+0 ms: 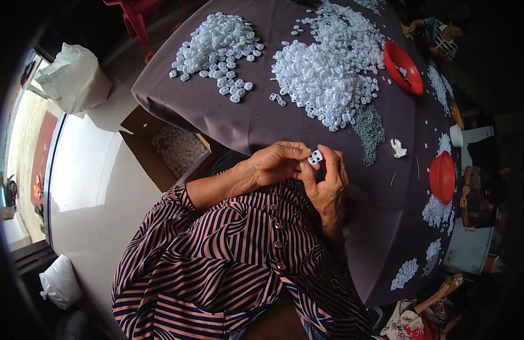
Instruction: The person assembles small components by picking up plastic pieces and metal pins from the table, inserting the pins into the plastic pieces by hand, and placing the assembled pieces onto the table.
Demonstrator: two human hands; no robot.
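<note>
My left hand (280, 161) and right hand (329, 178) pinch one small white plastic clip (315, 157) above my lap; loosened fingertips could drop it off the bench (233, 122).

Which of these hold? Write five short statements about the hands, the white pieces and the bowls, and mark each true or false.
1. Both hands, left hand and right hand, hold one small white piece. True.
2. The tablecloth is bright green. False: it is dark purple-grey.
3. Two red bowls sit on the table. True.
4. The cardboard box beside the table is full of red parts. False: it holds white pieces.
5. The white pieces lie in one neat row. False: they lie in loose heaps.
</note>
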